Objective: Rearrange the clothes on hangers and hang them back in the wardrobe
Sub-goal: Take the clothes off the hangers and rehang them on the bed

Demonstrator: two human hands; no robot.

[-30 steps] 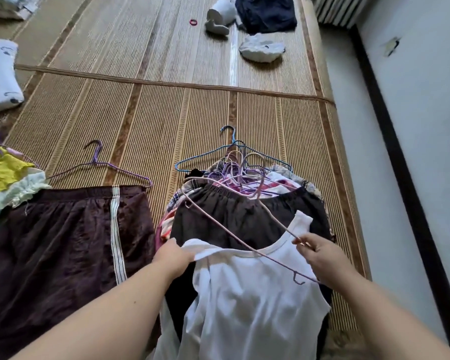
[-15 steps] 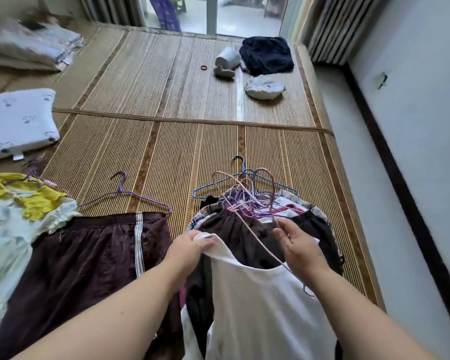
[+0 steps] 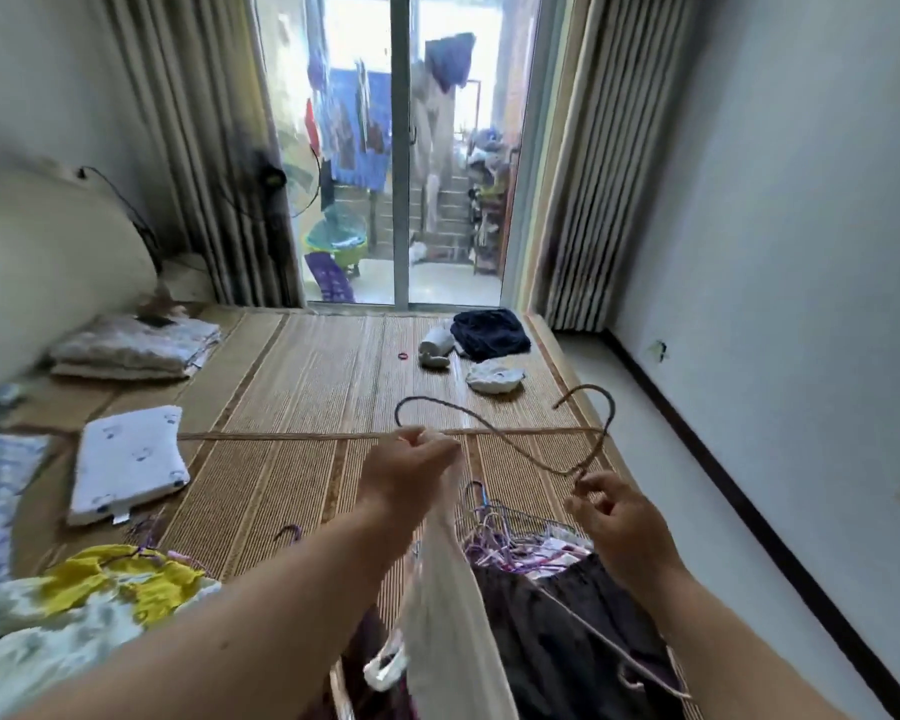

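My left hand (image 3: 411, 472) grips the shoulder of a white sleeveless top (image 3: 453, 615) and one end of a thin pinkish wire hanger (image 3: 510, 444), lifted above the mat. The top hangs down from that hand in a narrow fold. My right hand (image 3: 614, 522) pinches the hanger at the base of its hook, whose curve rises to the upper right. Below lies a pile of dark garments (image 3: 557, 641) with several purple and blue hangers (image 3: 500, 532) on top.
A woven straw mat (image 3: 302, 459) covers the floor. A white pillow (image 3: 126, 462) lies to the left, yellow and pale clothes (image 3: 100, 589) at lower left. Folded bedding (image 3: 136, 345), a dark garment (image 3: 489, 332) and white items (image 3: 492, 379) lie farther off. A glass door (image 3: 401, 148) stands behind; a wall to the right.
Both hands have risen off the clothes pile, lifting the white top and hanger into the air. The view has tilted up to show the glass door and curtains.
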